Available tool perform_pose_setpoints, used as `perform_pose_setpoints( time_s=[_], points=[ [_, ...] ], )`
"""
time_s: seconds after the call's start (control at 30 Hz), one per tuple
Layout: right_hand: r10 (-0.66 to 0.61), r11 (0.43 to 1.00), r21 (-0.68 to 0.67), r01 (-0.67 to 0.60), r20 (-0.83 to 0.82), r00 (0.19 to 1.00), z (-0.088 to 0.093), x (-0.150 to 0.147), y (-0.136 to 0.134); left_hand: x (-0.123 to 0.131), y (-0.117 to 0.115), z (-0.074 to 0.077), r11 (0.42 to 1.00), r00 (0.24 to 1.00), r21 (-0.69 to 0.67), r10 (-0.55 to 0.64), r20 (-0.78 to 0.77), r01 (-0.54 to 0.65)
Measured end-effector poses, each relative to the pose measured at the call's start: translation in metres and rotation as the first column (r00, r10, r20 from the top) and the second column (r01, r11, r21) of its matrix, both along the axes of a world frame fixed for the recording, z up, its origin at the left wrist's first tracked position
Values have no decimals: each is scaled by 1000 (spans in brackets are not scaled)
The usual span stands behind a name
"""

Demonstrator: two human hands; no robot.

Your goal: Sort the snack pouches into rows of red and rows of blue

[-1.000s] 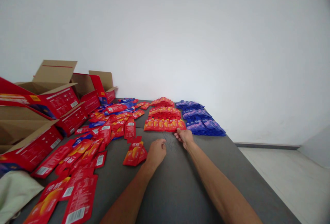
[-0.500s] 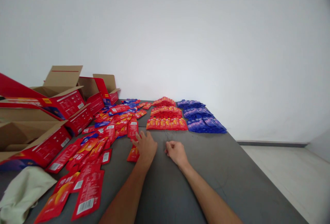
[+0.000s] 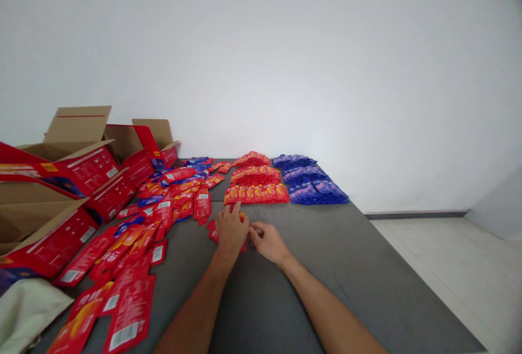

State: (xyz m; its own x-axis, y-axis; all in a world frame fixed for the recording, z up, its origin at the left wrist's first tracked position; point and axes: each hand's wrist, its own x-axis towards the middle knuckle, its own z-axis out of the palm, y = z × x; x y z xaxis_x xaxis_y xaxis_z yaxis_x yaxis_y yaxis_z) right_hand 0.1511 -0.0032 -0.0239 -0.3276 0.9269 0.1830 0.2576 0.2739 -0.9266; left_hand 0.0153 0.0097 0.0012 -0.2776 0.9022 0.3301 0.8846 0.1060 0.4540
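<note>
Red pouches (image 3: 213, 232) lie at the centre of the frame on the broad, matte grey desk (image 3: 346, 256), partly hidden beneath the left hand (image 3: 232, 229), arched with fingers parted; the right hand (image 3: 267, 241) is curled beside it, and I cannot tell whether either grips. Light, flat pressure while evening the edges would probably serve best, since the glossy, thin-looking rectangles seem likely to slip or crease.

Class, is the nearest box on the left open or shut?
Open: the nearest box shows its brown inside through the top.
</note>
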Motion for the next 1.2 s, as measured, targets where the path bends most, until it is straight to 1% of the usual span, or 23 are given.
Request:
perform_pose_setpoints(
  time_s=[0.07,0.1,0.17,0.23,0.3,0.33,0.43,0.5,0.53,0.6,0.67,0.73,0.8,0.87,0.93,1.0,1.07,1.13,1.2],
  points=[
    [51,998,-26,-53,-87,995,4,-1,-2,1,4,0,995,988,64,-81,135,73],
    [53,998,-35,-58,-118,992,5,0,-2,1,5,-1,990,971,95,-119,209,101],
    [32,997,-64,-43,-158,987,4,1,0,-1,9,-4,980,920,138,-181,348,140],
    [-9,993,-114,-13,-192,981,1,2,2,-3,12,-9,975,849,168,-211,485,146],
    [-47,985,-170,8,-223,974,-3,4,6,-4,15,-14,973,746,198,-216,630,115],
    [-58,981,-196,11,-235,970,-5,5,7,-4,16,-17,973,679,207,-219,700,101],
    [-68,970,-242,6,-247,967,-7,7,8,-4,19,-25,975,436,191,-222,872,115],
    [-64,970,-242,3,-245,967,-7,8,7,-3,20,-26,974,287,179,-214,934,142],
    [-63,971,-238,4,-241,968,-6,9,7,-3,20,-26,974,235,180,-208,949,136],
    [-67,974,-225,17,-216,974,-4,10,6,-3,20,-24,977,180,186,-202,963,103],
    [-71,976,-213,35,-164,984,-3,12,6,-4,19,-21,977,168,202,-210,963,61],
    [-73,978,-203,48,-117,990,-3,14,7,-5,19,-18,975,176,217,-220,959,39],
    [-111,977,-195,90,-97,989,-4,16,10,-6,17,-15,976,182,208,-216,959,62],
    [-195,967,-184,176,-92,977,-6,18,14,-5,15,-12,976,164,155,-179,970,150],
    [-283,949,-174,262,-106,953,-6,20,17,-3,12,-10,956,153,73,-121,981,286],
    [-340,933,-171,315,-142,930,-6,22,20,0,8,-10,904,182,-2,-84,980,428],
    [-365,925,-176,335,-178,914,-5,23,21,2,5,-13,847,223,-30,-106,969,530],
    [-352,930,-188,317,-201,914,-5,24,21,3,4,-16,828,249,-3,-165,954,561],
    [-315,939,-211,272,-202,927,-5,25,20,3,5,-19,849,279,39,-216,936,527]
  ],
)
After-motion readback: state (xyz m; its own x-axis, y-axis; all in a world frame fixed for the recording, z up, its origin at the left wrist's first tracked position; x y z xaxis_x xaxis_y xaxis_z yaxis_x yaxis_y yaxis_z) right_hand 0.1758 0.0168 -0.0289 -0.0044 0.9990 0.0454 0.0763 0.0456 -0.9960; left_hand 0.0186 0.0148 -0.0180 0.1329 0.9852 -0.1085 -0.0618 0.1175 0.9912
